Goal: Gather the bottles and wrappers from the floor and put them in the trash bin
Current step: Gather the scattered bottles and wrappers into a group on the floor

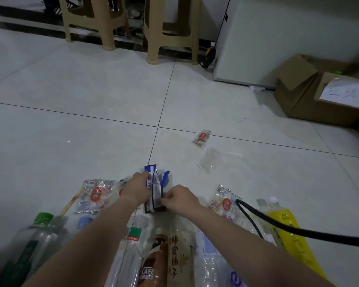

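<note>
Left hand (137,185) and right hand (181,198) both pinch a crinkled blue-and-silver foil wrapper (156,188) over glossy pale floor tiles (91,90) beside clear plastic bottles (131,257).

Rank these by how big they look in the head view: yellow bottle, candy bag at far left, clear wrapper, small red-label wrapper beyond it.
Largest to smallest:
yellow bottle
candy bag
clear wrapper
small red-label wrapper, only slightly smaller
The first two lie nearer the camera, which enlarges them.
</note>
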